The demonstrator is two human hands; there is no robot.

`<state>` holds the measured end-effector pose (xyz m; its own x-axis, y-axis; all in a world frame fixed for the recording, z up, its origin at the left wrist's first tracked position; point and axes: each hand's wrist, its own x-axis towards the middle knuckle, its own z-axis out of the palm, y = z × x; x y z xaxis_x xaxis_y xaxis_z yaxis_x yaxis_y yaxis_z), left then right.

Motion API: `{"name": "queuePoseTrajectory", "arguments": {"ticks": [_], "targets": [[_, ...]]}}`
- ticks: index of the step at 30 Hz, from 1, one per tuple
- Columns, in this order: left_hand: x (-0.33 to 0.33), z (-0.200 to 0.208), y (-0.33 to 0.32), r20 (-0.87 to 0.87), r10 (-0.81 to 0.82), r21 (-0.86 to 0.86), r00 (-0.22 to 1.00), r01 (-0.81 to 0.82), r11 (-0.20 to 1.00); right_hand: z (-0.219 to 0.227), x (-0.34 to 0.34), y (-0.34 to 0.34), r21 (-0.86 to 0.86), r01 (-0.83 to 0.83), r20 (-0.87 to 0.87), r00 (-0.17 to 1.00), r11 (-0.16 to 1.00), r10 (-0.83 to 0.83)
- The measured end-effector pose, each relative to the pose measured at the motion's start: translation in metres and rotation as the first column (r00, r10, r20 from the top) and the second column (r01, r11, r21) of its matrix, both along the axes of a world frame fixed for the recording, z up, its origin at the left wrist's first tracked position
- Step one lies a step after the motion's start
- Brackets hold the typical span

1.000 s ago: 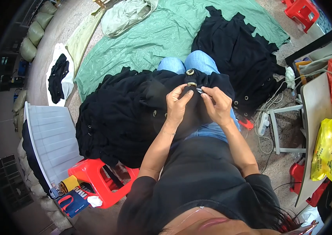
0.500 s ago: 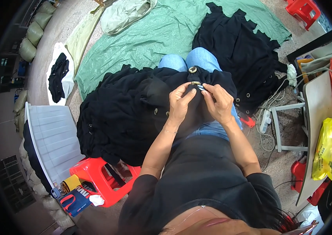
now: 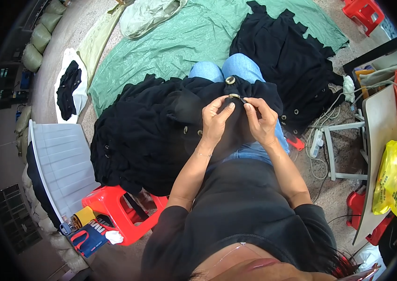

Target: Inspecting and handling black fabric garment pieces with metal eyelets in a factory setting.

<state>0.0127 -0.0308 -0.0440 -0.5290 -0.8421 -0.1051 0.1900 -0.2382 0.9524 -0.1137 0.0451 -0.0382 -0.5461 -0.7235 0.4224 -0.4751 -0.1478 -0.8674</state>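
A black knitted garment (image 3: 254,96) lies across my lap, with round ringed buttons along its edge. My left hand (image 3: 214,122) is closed, thumb and forefinger pinching the garment beside one upturned button (image 3: 234,96). Close to that button's right side, my right hand (image 3: 261,122) is also closed, in a pinch. What its fingertips hold is small and dark, and I cannot make out what it is. Another button (image 3: 230,80) lies flat just beyond, near my knees. More black garments (image 3: 137,136) are heaped at my left, with a few buttons showing.
A red stool (image 3: 114,210) bears a dark blue box and a yellow spool, beside a grey-white bin (image 3: 62,159). Black garments (image 3: 283,65) lie on a green sheet (image 3: 170,56). At the right are a small table (image 3: 380,126), cables and a yellow bag (image 3: 393,178).
A pale bluish piece seen at my right fingertips no longer shows. The right fingers have shifted slightly up toward the button; the left hand keeps its pinch.
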Motion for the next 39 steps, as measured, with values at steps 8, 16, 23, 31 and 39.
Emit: {"name": "queuePoseTrajectory", "arguments": {"ticks": [8,16,23,31,39], "targets": [[-0.004,0.004,0.004,0.089,0.073,-0.179,0.993,-0.056,0.982,0.001,-0.004,0.0,-0.049,-0.015,-0.272,0.962,0.999,0.001],[-0.004,0.001,0.003,0.106,0.068,-0.185,0.992,-0.047,0.982,-0.002,-0.004,0.0,0.007,0.006,-0.272,0.962,1.0,-0.004],[-0.004,0.003,0.004,0.134,0.079,-0.238,0.988,-0.046,0.97,-0.003,-0.002,-0.003,-0.019,0.019,-0.288,0.957,1.0,-0.024],[-0.002,0.004,0.005,0.151,0.08,-0.229,0.985,-0.044,0.972,-0.009,-0.008,-0.002,-0.016,-0.054,0.448,0.892,0.998,0.056],[-0.007,0.004,0.005,0.124,0.116,-0.226,0.985,-0.085,0.97,-0.007,-0.006,-0.007,0.036,-0.065,0.284,0.957,0.997,0.052]]}}
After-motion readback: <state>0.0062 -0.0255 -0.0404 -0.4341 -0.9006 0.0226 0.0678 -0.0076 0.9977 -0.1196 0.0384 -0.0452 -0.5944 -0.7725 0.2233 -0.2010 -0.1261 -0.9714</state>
